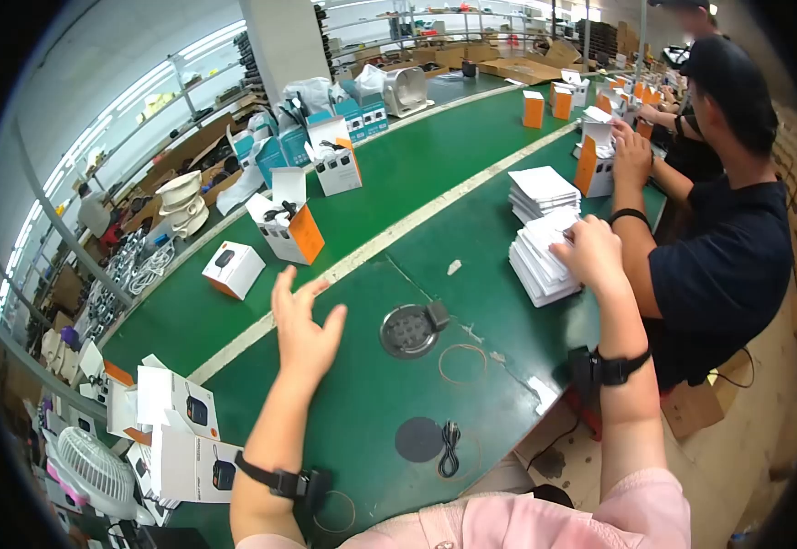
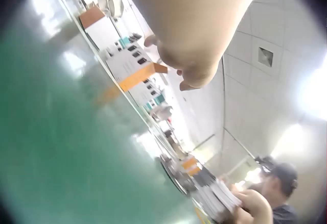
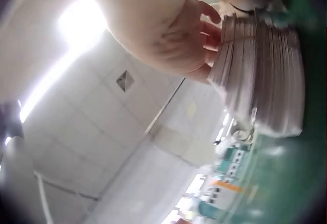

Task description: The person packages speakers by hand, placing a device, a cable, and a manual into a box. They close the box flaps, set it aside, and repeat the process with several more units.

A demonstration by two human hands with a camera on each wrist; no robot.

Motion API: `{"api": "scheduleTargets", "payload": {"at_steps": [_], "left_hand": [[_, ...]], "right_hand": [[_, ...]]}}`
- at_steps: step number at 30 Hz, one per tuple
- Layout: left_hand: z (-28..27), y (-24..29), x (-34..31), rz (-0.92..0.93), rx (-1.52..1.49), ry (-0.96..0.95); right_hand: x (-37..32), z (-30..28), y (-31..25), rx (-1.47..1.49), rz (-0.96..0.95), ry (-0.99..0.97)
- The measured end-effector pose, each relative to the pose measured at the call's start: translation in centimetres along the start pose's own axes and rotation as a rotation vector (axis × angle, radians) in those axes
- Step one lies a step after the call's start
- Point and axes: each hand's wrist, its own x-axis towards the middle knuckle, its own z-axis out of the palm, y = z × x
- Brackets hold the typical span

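My left hand (image 1: 307, 320) hovers over the green table with fingers spread and nothing in it. Closest to it are an open white-and-orange box (image 1: 299, 236) with a black cable at its top and a closed white box (image 1: 234, 269) with a black device printed on it. On the right, the fingers of my right hand (image 1: 595, 252) touch the top of a stack of white folded papers (image 1: 537, 270), bent loosely over its near edge. The right wrist view shows the thin layers of this stack (image 3: 260, 76) beside the fingers. A second paper stack (image 1: 545, 190) stands just behind.
A person in a dark shirt (image 1: 718, 220) works at an open box (image 1: 595, 165) on the right. A round black disc (image 1: 409, 331) is set in the table, with a coiled cable (image 1: 450, 448) nearer me. Boxes (image 1: 192, 407) and a fan (image 1: 96, 462) stand left.
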Motion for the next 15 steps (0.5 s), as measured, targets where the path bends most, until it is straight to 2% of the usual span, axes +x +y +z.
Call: {"api": "scheduleTargets", "payload": {"at_steps": [2,5,7,9,11,13,14,15], "left_hand": [[-0.8,2.7,-2.3,0.008,-0.098,-0.067],[-0.9,3.0,-4.9,-0.046,-0.192,-0.166],[-1.1,2.3,-5.2,-0.079,-0.193,-0.161],[-1.0,1.4,-5.4,-0.122,-0.183,-0.143],[-0.4,0.8,-5.6,-0.149,-0.161,-0.122],[0.3,0.5,-6.1,-0.097,-0.168,-0.174],[0.4,0.5,-6.2,-0.077,-0.153,-0.196],[0.5,0.6,-6.3,-0.056,-0.135,-0.216]], "right_hand": [[2.6,0.4,0.1,0.043,0.065,-0.253],[4.2,0.6,-1.0,-0.100,-0.061,-0.303],[4.4,0.2,-1.5,-0.129,-0.049,-0.357],[4.9,0.5,-1.9,0.021,-0.029,-0.327],[5.5,0.5,-1.9,-0.063,-0.024,-0.357],[4.4,-2.5,-4.3,-0.053,0.122,-0.470],[5.5,-2.1,-4.7,-0.085,0.189,-0.564],[5.3,-2.1,-5.7,-0.080,0.198,-0.561]]}}
